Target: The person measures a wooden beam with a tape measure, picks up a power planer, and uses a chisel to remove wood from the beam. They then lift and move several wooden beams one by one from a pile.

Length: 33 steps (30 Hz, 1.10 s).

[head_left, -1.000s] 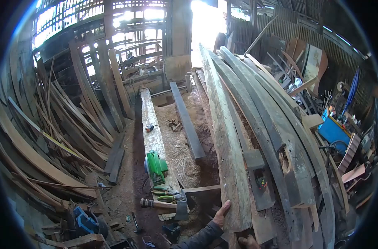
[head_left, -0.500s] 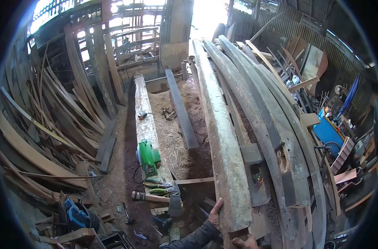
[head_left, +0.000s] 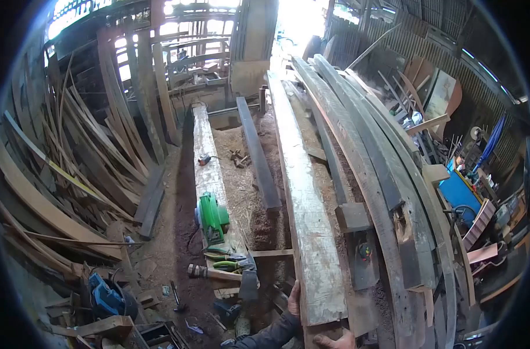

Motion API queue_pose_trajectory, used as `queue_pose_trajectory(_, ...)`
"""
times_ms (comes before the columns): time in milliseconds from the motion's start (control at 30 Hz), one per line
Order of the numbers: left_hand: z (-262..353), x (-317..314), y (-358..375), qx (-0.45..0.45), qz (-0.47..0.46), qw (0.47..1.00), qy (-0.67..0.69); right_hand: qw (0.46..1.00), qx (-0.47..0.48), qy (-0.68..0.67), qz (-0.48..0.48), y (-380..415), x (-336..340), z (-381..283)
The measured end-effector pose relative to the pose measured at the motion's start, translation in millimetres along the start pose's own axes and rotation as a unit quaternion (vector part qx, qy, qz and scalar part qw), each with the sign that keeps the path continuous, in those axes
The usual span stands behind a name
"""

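Note:
A long, heavy wooden beam runs away from me, its pale, rough top face turned up. My left hand grips the left side of its near end, fingers upright against the wood. At the bottom of the view, my right hand closes on the underside of the same end, thumb on the end face; its other fingers are hidden. Left of the beam, a narrower whitish plank carries a green power tool, green-handled pliers and a wooden-handled hammer-like tool.
Several grey curved timbers lie stacked close on the right. A dark squared beam lies between plank and beam over wood shavings. Thin strips lean along the left wall. A blue power tool sits at lower left.
The beam has shifted left and turned so its top face lies flatter, and its far end sits lower. Both hands have stayed on the near end. The view has shifted slightly.

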<state>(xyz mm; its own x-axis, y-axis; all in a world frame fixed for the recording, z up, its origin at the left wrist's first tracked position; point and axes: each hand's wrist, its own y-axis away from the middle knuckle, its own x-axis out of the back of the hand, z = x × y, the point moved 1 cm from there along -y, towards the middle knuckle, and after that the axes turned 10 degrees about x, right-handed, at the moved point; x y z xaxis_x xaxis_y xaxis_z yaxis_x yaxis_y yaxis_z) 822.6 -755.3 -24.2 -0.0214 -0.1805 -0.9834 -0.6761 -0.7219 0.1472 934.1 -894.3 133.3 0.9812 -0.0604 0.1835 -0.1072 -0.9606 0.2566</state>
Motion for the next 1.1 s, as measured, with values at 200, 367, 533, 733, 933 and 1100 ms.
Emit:
queue_pose_trajectory(200, 2, 6, 1, -0.006, 0.041, 0.998, -0.039, 0.999, -0.016, -0.027, -0.010, -8, -3, 42)
queue_pose_trajectory(367, 14, 27, 13, 0.015, 0.085, 0.992, -0.097, 0.997, -0.062, -0.042, 0.015, -18, -16, 81)
queue_pose_trajectory(533, 26, 78, 14, -0.029, 0.192, 0.958, -0.209, 0.999, 0.015, 0.011, 0.047, -37, -25, 138)
queue_pose_trajectory(733, 19, 114, 17, -0.042, 0.329, 0.878, -0.344, 0.993, 0.009, 0.118, 0.007, -50, -28, 168)
queue_pose_trajectory(933, 23, 99, 32, -0.091, 0.391, 0.794, -0.456, 0.996, 0.040, 0.077, -0.006, -42, -39, 149)
queue_pose_trajectory(1100, 30, 114, 28, -0.087, 0.351, 0.822, -0.439, 0.980, 0.053, 0.185, 0.043, -42, -50, 147)
